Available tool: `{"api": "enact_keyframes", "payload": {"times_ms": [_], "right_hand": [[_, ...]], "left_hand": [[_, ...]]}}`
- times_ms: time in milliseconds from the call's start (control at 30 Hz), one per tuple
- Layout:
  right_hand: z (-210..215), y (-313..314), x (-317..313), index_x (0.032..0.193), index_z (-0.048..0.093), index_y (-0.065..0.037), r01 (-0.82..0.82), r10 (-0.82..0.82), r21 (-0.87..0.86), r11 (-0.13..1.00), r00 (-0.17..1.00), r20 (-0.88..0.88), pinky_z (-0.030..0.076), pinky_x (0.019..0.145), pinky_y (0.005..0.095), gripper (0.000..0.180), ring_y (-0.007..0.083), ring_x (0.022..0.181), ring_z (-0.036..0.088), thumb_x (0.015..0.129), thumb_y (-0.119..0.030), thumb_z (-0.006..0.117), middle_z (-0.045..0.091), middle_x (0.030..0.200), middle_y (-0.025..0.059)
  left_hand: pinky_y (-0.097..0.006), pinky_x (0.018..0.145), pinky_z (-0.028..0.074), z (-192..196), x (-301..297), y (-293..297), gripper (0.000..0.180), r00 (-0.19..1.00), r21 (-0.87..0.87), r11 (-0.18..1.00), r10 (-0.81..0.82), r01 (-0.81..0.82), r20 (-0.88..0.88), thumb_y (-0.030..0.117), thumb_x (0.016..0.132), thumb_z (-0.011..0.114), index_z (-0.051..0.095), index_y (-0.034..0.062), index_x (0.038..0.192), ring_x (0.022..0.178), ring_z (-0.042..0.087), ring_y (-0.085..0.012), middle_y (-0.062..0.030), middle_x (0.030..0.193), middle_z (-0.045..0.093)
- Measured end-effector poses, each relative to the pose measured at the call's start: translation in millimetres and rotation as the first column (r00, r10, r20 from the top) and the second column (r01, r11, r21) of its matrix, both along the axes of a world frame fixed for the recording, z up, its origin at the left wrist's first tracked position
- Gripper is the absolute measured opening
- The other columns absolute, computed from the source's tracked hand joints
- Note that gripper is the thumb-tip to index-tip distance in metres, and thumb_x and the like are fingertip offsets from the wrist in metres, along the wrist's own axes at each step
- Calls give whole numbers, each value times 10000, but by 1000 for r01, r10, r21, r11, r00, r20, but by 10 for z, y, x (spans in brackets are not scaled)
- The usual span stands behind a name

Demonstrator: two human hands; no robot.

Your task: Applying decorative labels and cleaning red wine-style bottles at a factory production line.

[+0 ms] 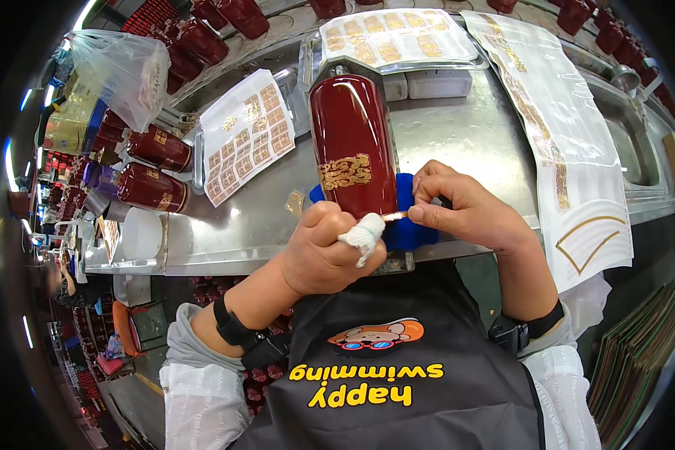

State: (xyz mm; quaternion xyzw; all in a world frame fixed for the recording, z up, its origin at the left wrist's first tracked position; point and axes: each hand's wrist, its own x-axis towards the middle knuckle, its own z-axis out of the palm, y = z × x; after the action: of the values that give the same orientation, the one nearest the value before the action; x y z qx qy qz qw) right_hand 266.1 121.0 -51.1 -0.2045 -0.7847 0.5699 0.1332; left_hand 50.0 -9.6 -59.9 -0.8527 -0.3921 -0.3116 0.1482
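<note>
A glossy dark red bottle (352,127) lies on its side, its neck pointing away from me and a gold decal (345,171) on its upper face. Blue padding (411,234) supports its near end. Between the thumb and fingers of my right hand (465,206) is one end of a narrow gold strip (394,216), which reaches the bottle's near edge. My left hand (326,247) is curled closed against that same end, a white knitted cover (364,235) over one digit at the strip's other end. Whatever its fingers grip is hidden.
Sheets of gold decals lie at the left (249,139) and the back (390,37). A long white decal sheet (555,135) hangs over the front edge at right. More red bottles (154,187) lie on the left. A loose decal scrap (295,201) rests on the metal table (232,232).
</note>
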Motion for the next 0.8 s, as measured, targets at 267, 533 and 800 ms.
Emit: {"api": "enact_keyframes", "payload": {"times_ms": [267, 533, 800], "right_hand": [[14, -14, 9, 801, 568, -24, -7, 7, 50, 999, 1000, -10, 381, 807, 286, 255, 157, 890, 455, 875, -238, 685, 485, 933, 49], [-19, -13, -23, 799, 568, -24, -1, 2, 60, 998, 1000, -2, 380, 803, 290, 257, 165, 875, 452, 873, -240, 686, 485, 920, 53], [19, -32, -12, 785, 557, -21, 37, -35, 87, 996, 999, -17, 381, 802, 291, 267, 169, 873, 455, 873, -238, 685, 486, 920, 56]], "left_hand": [[-342, 650, 401, 55, 5, -2, 330, 999, -1, 1000, -10, 10, 42, 60, 584, 770, 637, 101, 883, 753, 479, -183, -2, 912, 557], [-336, 642, 398, -40, -6, -9, 305, 1000, 8, 1000, 13, -13, 16, 52, 567, 745, 637, 135, 841, 756, 478, -184, 2, 958, 530], [-331, 622, 390, -112, 17, -9, 261, 983, -81, 997, 33, -18, 180, 51, 508, 702, 650, 156, 741, 733, 485, -203, 4, 949, 562]]}}
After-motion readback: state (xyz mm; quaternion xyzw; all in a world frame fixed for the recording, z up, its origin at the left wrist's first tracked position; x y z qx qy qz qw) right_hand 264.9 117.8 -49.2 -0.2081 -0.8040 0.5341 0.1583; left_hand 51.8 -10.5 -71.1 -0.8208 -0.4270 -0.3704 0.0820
